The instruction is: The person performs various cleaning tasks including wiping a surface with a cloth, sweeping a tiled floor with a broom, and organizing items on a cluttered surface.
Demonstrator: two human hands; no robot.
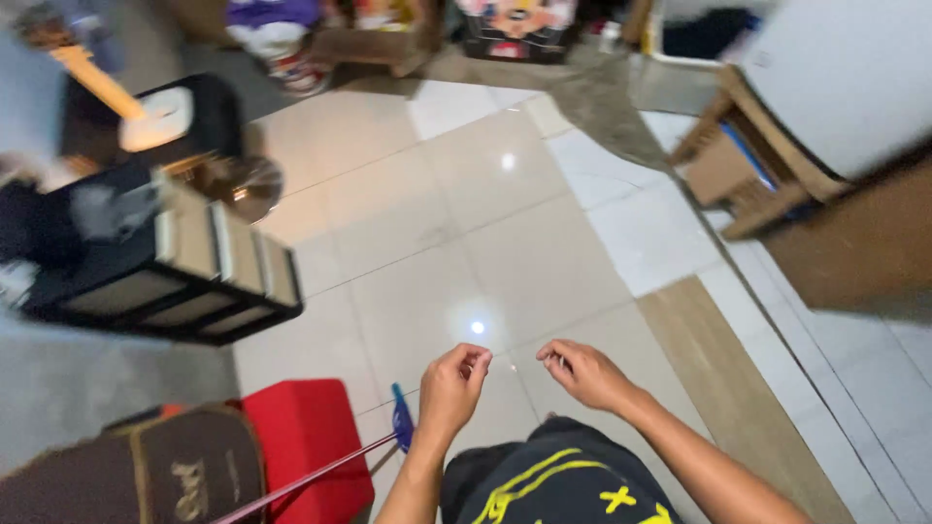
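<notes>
The person looks down at a shiny pale tiled floor (pixel 456 223). Both hands are held up in front of the body, above the person's black cloth with yellow marks (pixel 558 480). The left hand (pixel 451 388) has its fingers curled in, thumb and fingertips pressed together as if pinching something tiny. The right hand (pixel 582 374) is curled the same way, fingers bent toward the left hand. The two hands are near each other but not touching. There may be a very thin thread or string between them, but it is too small to tell, so I cannot say what they hold.

Just left of the left hand is a blue tool head on a thin reddish stick (pixel 401 422). It leans low over the floor. Further left of that hand sits a red box-shaped seat (pixel 306 432), and beside it a brown bag with tan trim (pixel 165 471). Well above the left hand stands a black shelf with tan panels (pixel 184 262).
</notes>
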